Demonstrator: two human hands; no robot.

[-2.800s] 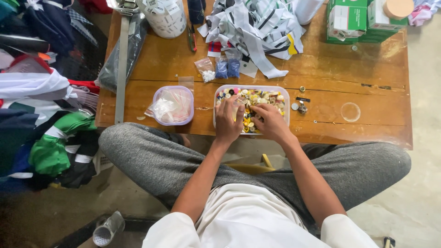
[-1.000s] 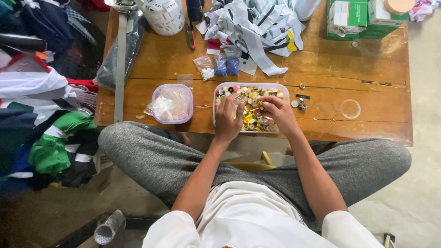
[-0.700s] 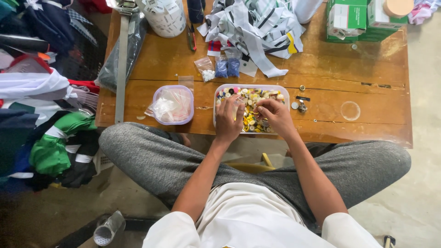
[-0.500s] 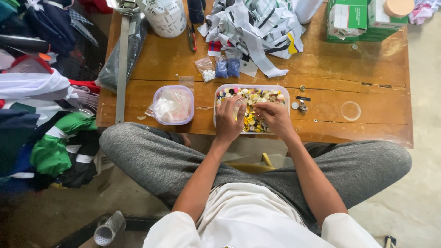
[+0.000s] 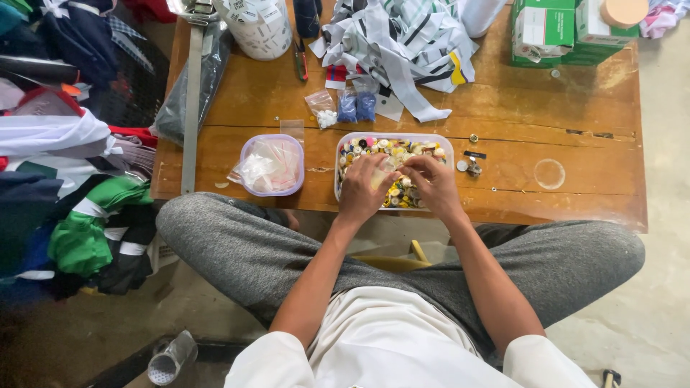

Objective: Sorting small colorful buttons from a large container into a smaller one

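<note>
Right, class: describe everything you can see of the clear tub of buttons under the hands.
The clear rectangular plastic tub has rounded corners and no lid, and sits flat near the front edge of the wooden table. It is filled with mixed round buttons, many yellow and white. The left hand and right hand rest in it, covering its near half.

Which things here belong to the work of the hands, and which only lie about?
In use: left hand; right hand; clear rectangular plastic tub of mixed coloured buttons.

Lying about: round clear tub of small plastic bags; striped fabric strips; green cardboard boxes; long metal ruler.
</note>
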